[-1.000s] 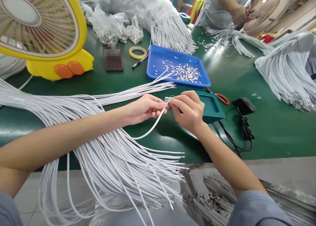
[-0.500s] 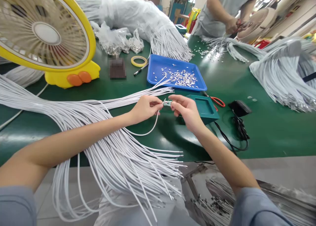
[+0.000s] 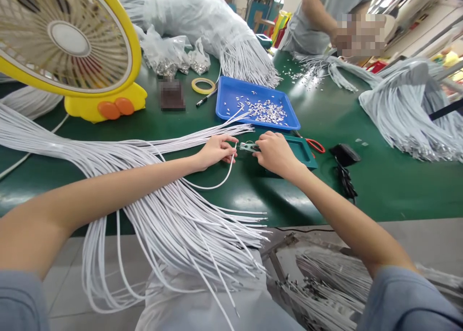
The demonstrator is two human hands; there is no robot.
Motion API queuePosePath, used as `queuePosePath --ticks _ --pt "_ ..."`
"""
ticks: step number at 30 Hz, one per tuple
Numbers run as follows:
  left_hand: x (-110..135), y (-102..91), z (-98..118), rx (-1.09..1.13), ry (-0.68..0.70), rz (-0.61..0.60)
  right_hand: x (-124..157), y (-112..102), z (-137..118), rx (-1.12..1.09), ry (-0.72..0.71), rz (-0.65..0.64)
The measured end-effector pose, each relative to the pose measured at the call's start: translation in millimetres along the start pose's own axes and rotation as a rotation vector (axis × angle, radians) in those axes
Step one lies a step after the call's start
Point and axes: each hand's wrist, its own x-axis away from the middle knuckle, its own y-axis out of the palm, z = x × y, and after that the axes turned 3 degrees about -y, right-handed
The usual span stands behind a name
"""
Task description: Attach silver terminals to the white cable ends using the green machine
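Note:
My left hand (image 3: 217, 152) is closed, pinching a single white cable (image 3: 226, 179) near its end. The cable loops down from my fingers to the large bunch of white cables (image 3: 188, 229) lying over the table edge and my lap. To the right, my right hand (image 3: 277, 152) is wrapped round a small silver plier-like tool (image 3: 249, 147). Its jaws point left at the cable end; whether they touch it is too small to tell. The palm hides its handles. Behind the right hand is a green box with a recessed top (image 3: 306, 152).
A blue tray (image 3: 221, 111) holds many small metal pieces. Red-handled scissors (image 3: 315, 145), a black adapter (image 3: 345, 155), yellow tape (image 3: 203, 86) and a yellow fan (image 3: 104, 102) stand around. Across the table, a co-worker (image 3: 307, 27) works by more cables (image 3: 405, 109).
My right hand has turned palm-down and shifted slightly right, and more of the tool shows. The gap between my hands has widened. My left hand still pinches the cable.

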Motion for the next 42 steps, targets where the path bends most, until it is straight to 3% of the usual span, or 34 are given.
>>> queuePosePath --ticks 14,22,30,33,35,37,39,42 --pt "-2 -0.3 -1 -0.081 -0.003 0.038 -5 -4 -10 -0.040 -0.041 -0.049" --pt "0 1.1 4 -0.075 -0.027 0.059 -8 12 20 -0.286 0.082 0.077" --pt "-4 -4.0 -2 -0.071 0.043 0.035 -9 21 33 -0.319 0.101 0.151" --pt "-2 -1.4 5 -0.083 0.119 0.032 -5 16 33 -0.292 0.136 0.300" --pt "7 5.6 16 -0.091 0.182 0.030 -2 12 26 -0.331 0.149 0.530" --pt "24 17.2 30 -0.121 0.288 0.018 -1 11 12 -0.505 0.130 0.770" --pt "46 32.0 43 -0.236 0.474 0.014 -3 15 -5 -0.747 0.117 0.874" --pt "80 53.9 52 -0.543 0.974 0.016 -8 29 -31 -0.918 0.011 0.818"
